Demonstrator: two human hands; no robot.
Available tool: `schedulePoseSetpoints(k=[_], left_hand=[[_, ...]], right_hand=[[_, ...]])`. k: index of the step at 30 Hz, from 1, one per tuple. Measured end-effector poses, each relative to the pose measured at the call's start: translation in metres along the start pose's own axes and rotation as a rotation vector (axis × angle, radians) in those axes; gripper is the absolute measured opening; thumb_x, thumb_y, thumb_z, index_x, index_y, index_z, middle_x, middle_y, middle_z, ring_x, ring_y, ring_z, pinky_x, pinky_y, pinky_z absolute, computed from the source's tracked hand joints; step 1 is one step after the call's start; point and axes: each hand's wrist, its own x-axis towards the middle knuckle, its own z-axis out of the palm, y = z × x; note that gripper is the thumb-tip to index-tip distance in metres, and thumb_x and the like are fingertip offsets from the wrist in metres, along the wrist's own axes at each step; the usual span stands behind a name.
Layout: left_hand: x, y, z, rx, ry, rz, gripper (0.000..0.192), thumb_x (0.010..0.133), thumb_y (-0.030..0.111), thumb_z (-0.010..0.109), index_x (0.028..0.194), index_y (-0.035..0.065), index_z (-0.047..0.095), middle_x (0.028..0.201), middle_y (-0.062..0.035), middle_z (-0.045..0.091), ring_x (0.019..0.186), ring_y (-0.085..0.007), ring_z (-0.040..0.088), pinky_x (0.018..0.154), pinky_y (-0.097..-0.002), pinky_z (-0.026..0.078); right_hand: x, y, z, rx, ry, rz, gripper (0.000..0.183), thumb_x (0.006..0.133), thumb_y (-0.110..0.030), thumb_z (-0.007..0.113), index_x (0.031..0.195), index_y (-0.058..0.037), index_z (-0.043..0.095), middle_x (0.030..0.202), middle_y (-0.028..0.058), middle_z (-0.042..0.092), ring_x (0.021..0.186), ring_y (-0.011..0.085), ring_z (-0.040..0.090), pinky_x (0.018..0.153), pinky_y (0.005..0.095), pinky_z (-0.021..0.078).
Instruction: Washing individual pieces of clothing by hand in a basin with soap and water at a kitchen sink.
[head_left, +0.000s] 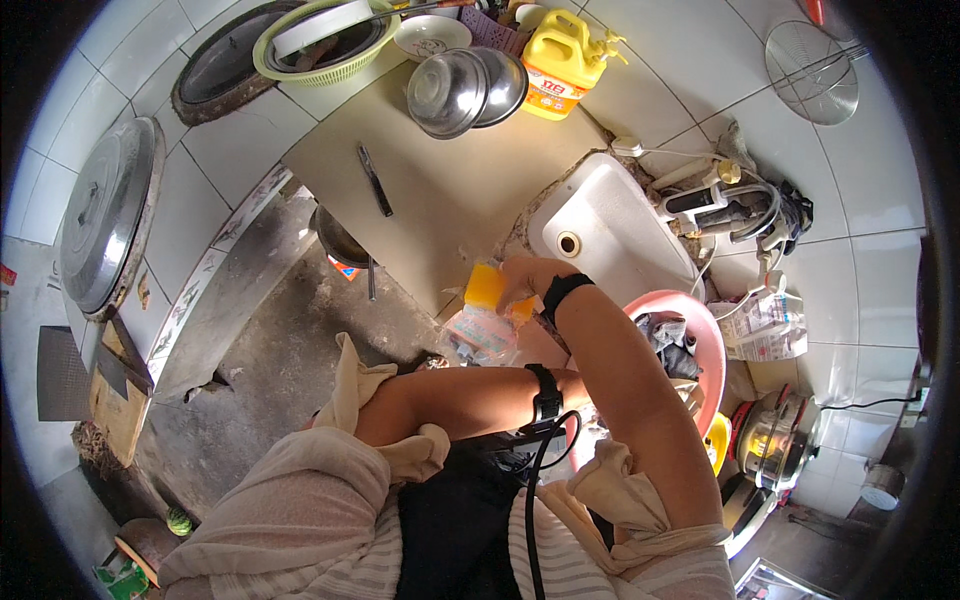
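Note:
At the counter's near corner, my right hand (528, 280) has its fingers curled on a yellow-orange sponge-like piece (485, 286). Part of that piece shows on either side of the fingers; its exact material is unclear. Directly below it hangs a clear plastic bag (482, 334) with printing, and I cannot tell whether the two are joined. My left forearm crosses under my right arm, with a black band at the wrist. Only the back edge of my left hand (574, 388) shows; its fingers are hidden behind my right forearm, beside the pink basin (718, 360) that holds dark cloth.
A white sink (600, 187) is set into the counter (442, 202) beyond my right hand. On the counter are a knife (375, 180), metal bowls (448, 94) and a yellow detergent jug (562, 67). A pan (341, 238) sits below the counter's left edge. A black cable (534, 495) hangs before me.

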Motion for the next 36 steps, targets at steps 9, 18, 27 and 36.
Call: schedulePoseSetpoints(k=[9,18,27,36], left_hand=[[0.006,0.007,0.004,-0.035,-0.006,0.045,0.022,0.085,0.025,0.058,0.104,0.0130,0.058,0.087,-0.0034,0.060,0.082,-0.0141,0.057,0.068,-0.0303,0.048],[0.018,0.030,0.000,-0.382,-0.077,0.295,0.020,0.086,0.023,0.058,0.103,0.0142,0.058,0.084,-0.0017,0.061,0.081,-0.0127,0.057,0.068,-0.0290,0.048],[0.016,0.069,-0.004,-0.548,-0.366,0.190,0.028,0.090,0.023,0.054,0.113,0.0060,0.052,0.108,-0.0082,0.062,0.099,-0.0191,0.059,0.090,-0.0362,0.044],[-0.007,0.067,0.046,-0.394,-0.477,-0.043,0.018,0.092,0.013,0.043,0.102,0.0033,0.054,0.100,-0.0109,0.061,0.087,-0.0238,0.063,0.082,-0.0386,0.052]], right_hand=[[-0.032,0.003,-0.025,0.045,0.053,-0.132,0.049,0.054,-0.026,0.077,0.093,0.0000,0.064,0.088,0.0135,0.066,0.081,0.0249,0.062,0.073,0.0349,0.0486],[-0.217,0.049,-0.044,0.666,0.783,-0.359,0.055,0.065,-0.008,0.073,0.115,-0.0015,0.051,0.094,0.0039,0.057,0.084,0.0157,0.055,0.075,0.0286,0.0457],[-0.307,0.067,0.152,1.185,1.555,0.003,0.062,0.072,-0.019,0.070,0.126,0.0008,0.045,0.107,0.0117,0.055,0.099,0.0213,0.054,0.087,0.0317,0.0426],[-0.284,0.026,0.198,0.477,1.687,0.806,0.072,0.082,-0.029,0.062,0.135,0.0052,0.027,0.117,0.0308,0.049,0.105,0.0415,0.053,0.087,0.0408,0.0457]])
